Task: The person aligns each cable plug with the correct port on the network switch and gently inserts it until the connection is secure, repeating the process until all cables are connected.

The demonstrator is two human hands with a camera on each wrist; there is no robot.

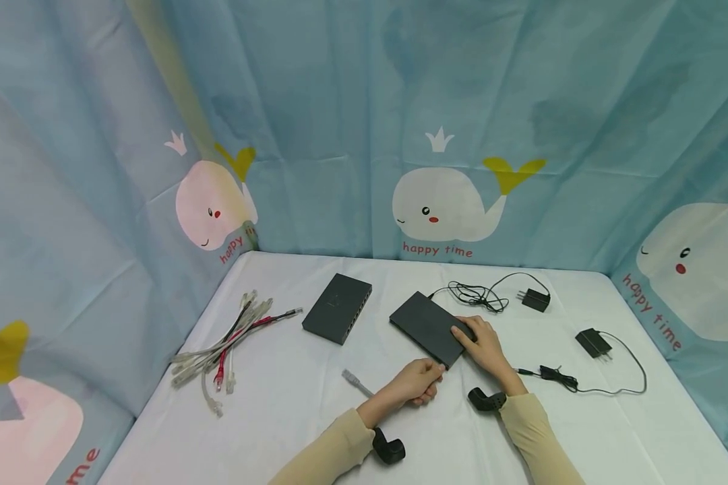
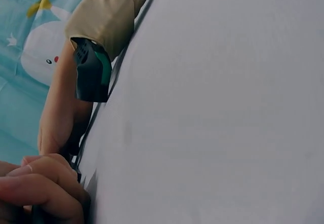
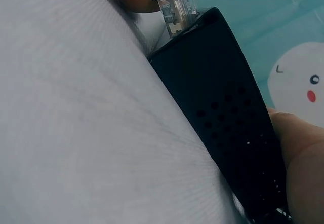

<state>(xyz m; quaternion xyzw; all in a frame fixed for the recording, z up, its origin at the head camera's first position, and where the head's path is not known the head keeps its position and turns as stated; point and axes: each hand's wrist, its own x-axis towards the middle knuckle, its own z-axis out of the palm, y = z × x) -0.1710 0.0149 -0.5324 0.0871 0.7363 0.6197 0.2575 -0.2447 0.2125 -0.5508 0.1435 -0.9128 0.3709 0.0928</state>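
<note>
In the head view a black network switch (image 1: 426, 325) lies on the white table, set at an angle. My right hand (image 1: 484, 342) grips its right end, thumb on top. At the switch's near corner my left hand (image 1: 418, 381) pinches one end of a grey network cable (image 1: 364, 387). The right wrist view shows a clear plug (image 3: 174, 8) against the switch's end face, touched by a fingertip; how deep it sits I cannot tell. The cable's other plug lies left of my left forearm. In the left wrist view the left fingers (image 2: 45, 188) are curled.
A second black switch (image 1: 338, 308) lies to the left. Beyond it is a bundle of network cables (image 1: 230, 343). A power adapter (image 1: 534, 300) with a coiled cord stands at the back right, its cord reaching the held switch. Another adapter (image 1: 593, 343) lies farther right.
</note>
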